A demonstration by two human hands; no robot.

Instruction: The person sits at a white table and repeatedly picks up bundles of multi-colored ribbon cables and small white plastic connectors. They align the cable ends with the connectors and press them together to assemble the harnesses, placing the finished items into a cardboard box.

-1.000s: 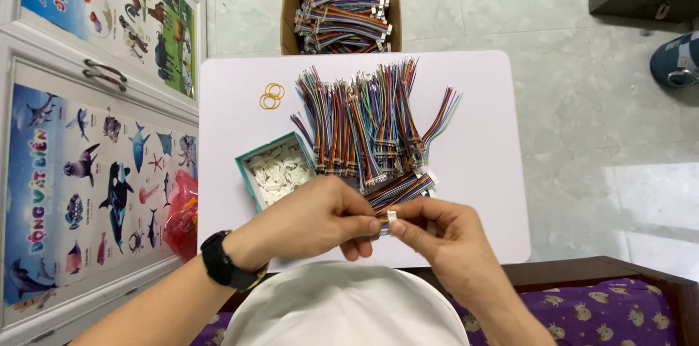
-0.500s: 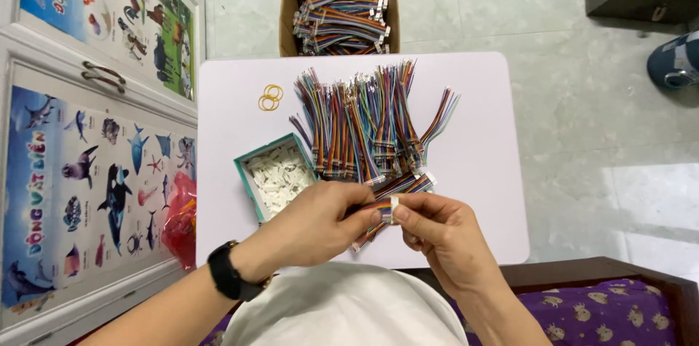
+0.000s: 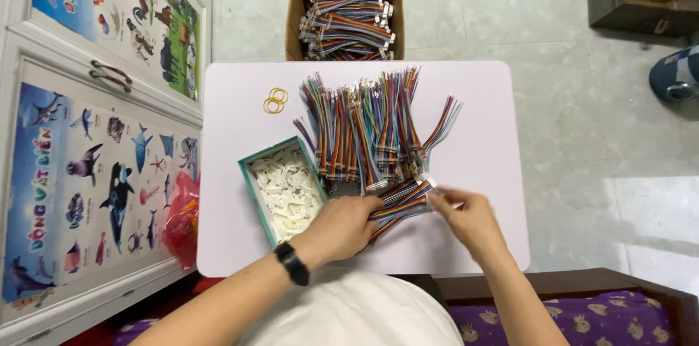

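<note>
We log: left hand [image 3: 342,226] fingers pinching one rainbow-coloured ribbon wire bundle [image 3: 399,204] on the white table [image 3: 480,142]; right hand [image 3: 466,216] fingers blurred, state unclear. Nearby: one teal tray of white connectors [image 3: 285,189], two yellow rubber bands [image 3: 275,100], one cardboard box [image 3: 346,17].

A small white tabletop [image 3: 233,244] with rounded corners stands on a pale green tiled floor [image 3: 553,33] that catches soft light at the right. Along the left runs a white cabinet [image 3: 22,62] with metal handles, covered in colourful animal posters [image 3: 95,171]. A dark wooden crate [image 3: 619,11] sits at the far right, and purple patterned bedding [image 3: 582,317] lies near.
</note>
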